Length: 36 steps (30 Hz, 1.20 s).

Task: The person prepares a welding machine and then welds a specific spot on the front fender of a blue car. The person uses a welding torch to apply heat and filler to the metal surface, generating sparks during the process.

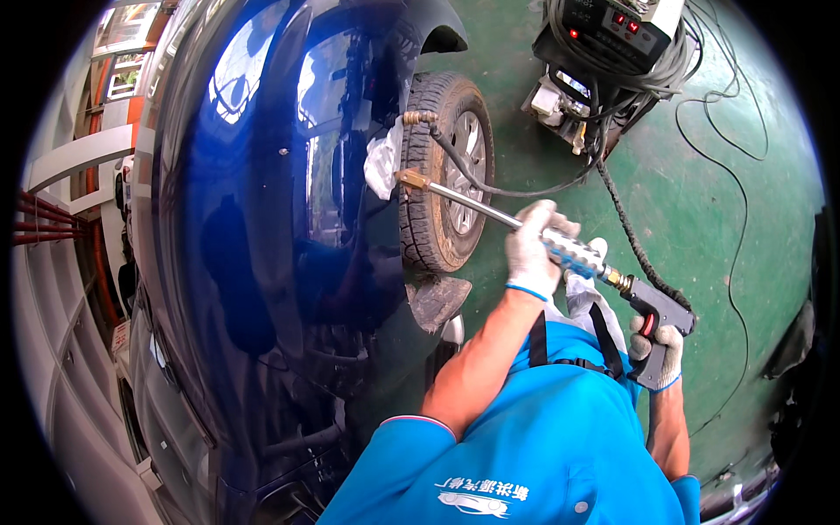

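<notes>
A pistol-grip slide hammer dent puller (pixel 573 254) lies across my front, its long steel rod pointing left at a dark blue car panel (pixel 262 289). My left hand (pixel 532 249), in a white knit glove, is closed round the front of the ridged silver sliding weight. The gloved right hand (pixel 658 350) wraps the grey gun grip, close to its red trigger. At the rod's far end, the copper tip (pixel 411 179) is beside a white patch (pixel 382 164) on the panel's edge; whether they touch, I cannot tell. A brass-coloured cable end (pixel 420 117) sits just beyond, next to the tyre.
A wheel with a muddy tyre (pixel 429 175) stands beside the panel. Beyond it, a welding machine (pixel 612 44) with a red display carries coiled cables. A thick braided cable (pixel 626 214) runs from it to the gun. A thin black cable (pixel 744 254) crosses the green floor (pixel 700 201).
</notes>
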Tool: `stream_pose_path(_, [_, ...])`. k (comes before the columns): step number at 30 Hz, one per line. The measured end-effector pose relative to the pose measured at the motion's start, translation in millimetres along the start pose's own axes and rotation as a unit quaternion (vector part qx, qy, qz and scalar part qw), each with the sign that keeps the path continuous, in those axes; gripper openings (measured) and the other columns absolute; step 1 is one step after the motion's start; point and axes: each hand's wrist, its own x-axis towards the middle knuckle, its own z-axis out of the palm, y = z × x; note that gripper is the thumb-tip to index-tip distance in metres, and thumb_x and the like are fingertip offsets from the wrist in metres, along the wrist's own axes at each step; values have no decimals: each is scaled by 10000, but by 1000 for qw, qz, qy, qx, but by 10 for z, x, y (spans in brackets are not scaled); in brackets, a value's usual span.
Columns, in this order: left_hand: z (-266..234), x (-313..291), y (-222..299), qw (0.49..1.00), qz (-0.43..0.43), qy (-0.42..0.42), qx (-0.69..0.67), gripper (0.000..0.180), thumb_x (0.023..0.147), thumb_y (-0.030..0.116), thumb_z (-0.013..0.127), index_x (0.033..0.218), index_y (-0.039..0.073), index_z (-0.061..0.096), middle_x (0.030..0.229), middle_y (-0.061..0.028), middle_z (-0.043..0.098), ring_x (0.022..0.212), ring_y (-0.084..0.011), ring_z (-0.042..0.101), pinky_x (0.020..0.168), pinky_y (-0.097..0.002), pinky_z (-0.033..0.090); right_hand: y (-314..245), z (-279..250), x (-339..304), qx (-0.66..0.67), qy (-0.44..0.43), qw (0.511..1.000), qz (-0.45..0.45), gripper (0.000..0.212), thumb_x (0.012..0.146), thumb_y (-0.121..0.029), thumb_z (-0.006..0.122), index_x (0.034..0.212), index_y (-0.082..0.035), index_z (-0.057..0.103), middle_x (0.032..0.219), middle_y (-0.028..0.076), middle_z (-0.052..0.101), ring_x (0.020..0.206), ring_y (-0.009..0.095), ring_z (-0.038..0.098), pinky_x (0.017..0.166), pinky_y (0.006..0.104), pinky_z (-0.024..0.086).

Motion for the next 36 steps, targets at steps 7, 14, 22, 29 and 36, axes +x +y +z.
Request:
stream_pose_path(7, [-99, -119, -132, 996, -22, -82, -39, 195, 939, 182, 638, 1050, 22, 624, 813, -132, 659, 775, -275, 666, 785, -471, 584, -10, 160, -7, -1, -27, 1000, 2, 501, 798, -118, 660, 1225, 106, 526, 1011, 188, 683, 662, 253, 649, 588, 364, 586])
stream_pose_path(14, [-19, 27, 107, 999, -6, -42, -22, 95, 911, 126, 660, 992, 78, 648, 719, -54, 623, 668, -227, 648, 753, -457, 576, -20, 285, -40, -15, -3, 1000, -15, 491, 796, -119, 658, 1217, 99, 528, 1011, 182, 682, 672, 249, 659, 588, 361, 591])
stream_pose_path(22, [-187, 38, 16, 988, 17, -122, 88, 143, 957, 225, 649, 985, 86, 633, 827, -90, 671, 755, -238, 665, 728, -421, 564, -62, 125, -28, 9, 10, 1000, 5, 581, 806, -118, 644, 1337, 36, 466, 1018, 189, 680, 676, 246, 648, 578, 354, 579])
stream_pose_path(29, [-162, 572, 1640, 990, 102, 53, -78, 226, 978, 282, 642, 857, 109, 563, 622, 30, 465, 490, -99, 433, 480, -244, 428, -14, 167, -80, -19, 17, 1000, -13, 540, 796, -133, 660, 1270, 72, 501, 967, 175, 672, 665, 230, 633, 568, 345, 572])
stream_pose_path(36, [-495, 857, 1479, 830, 20, -433, -351, 352, 1036, 370, 517, 810, 101, 501, 576, 58, 276, 451, -69, 253, 415, -249, 274, 20, 239, -56, -58, 2, 998, -26, 418, 773, -143, 681, 1087, 119, 595, 855, 161, 674, 579, 237, 626, 531, 362, 567])
